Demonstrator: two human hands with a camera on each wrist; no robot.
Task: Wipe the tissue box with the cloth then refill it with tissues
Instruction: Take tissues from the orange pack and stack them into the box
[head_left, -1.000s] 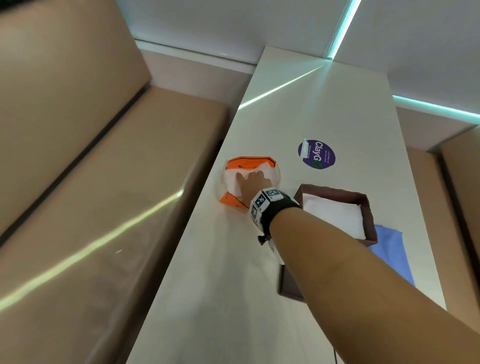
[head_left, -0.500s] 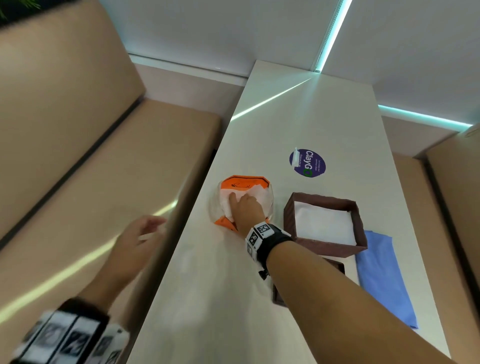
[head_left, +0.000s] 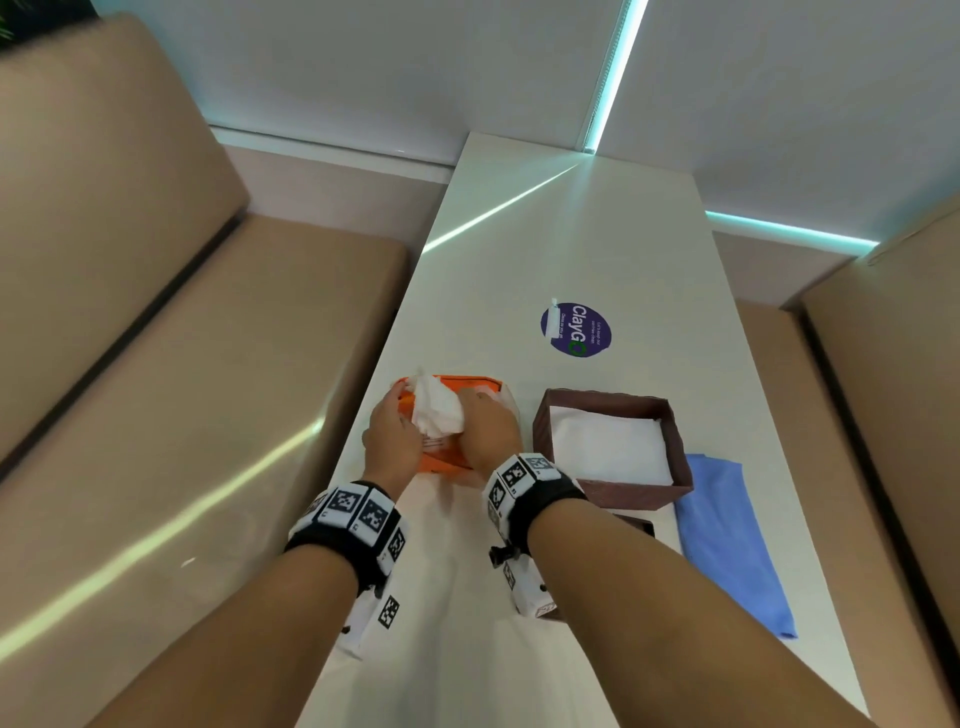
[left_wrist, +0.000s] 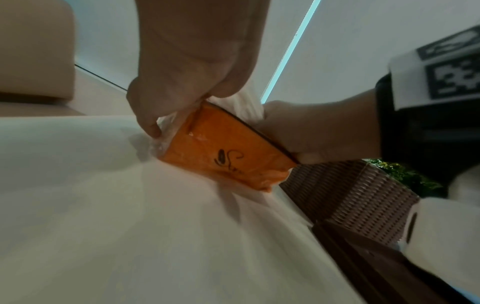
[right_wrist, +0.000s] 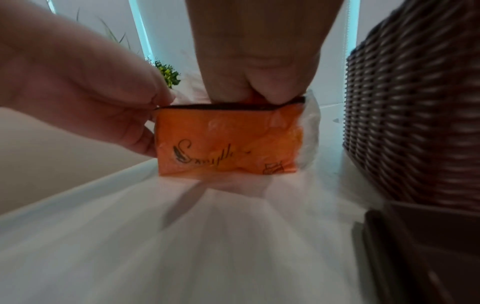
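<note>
The tissue box (head_left: 613, 447), a brown woven tray already holding white tissues, sits on the desk (head_left: 597, 234) just right of the orange tissue pack (head_left: 441, 457), its long axis running left to right. The right hand (head_left: 488, 431) is nearer the box, its grip pinching tissues (head_left: 436, 410) from the pack; the left hand (head_left: 392, 441) holds the pack's left end.

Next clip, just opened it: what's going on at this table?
A person is working on an orange tissue pack on the white table. The left hand holds the pack's side, while the right hand has its grip on white tissues at the pack's top. Beside it, the brown woven tissue box stands open with white tissue inside. The blue cloth lies untouched beside the box.
</note>
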